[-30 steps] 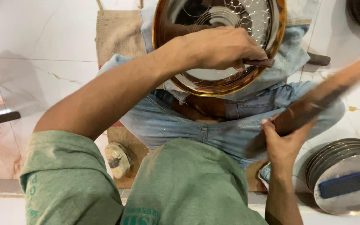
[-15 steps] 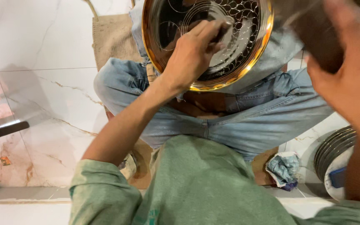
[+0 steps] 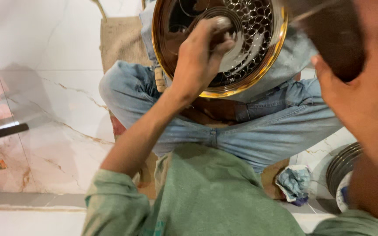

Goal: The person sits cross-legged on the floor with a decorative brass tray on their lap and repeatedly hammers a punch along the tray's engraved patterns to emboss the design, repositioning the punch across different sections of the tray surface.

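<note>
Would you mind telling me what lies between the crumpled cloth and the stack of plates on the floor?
Nothing: in the head view, only bare marble floor separates the crumpled cloth from the stack of plates.

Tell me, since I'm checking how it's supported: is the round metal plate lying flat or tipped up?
Tipped up: the plate leans on the lap, its patterned face toward the camera, left hand pressed against it.

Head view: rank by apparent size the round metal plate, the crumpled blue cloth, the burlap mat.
1. Round gold-rimmed patterned metal plate, largest in frame.
2. Tan burlap mat; the legs cover part of it, so its full extent is unsure.
3. Crumpled blue cloth, smallest.
The left hand rests on the plate.
</note>
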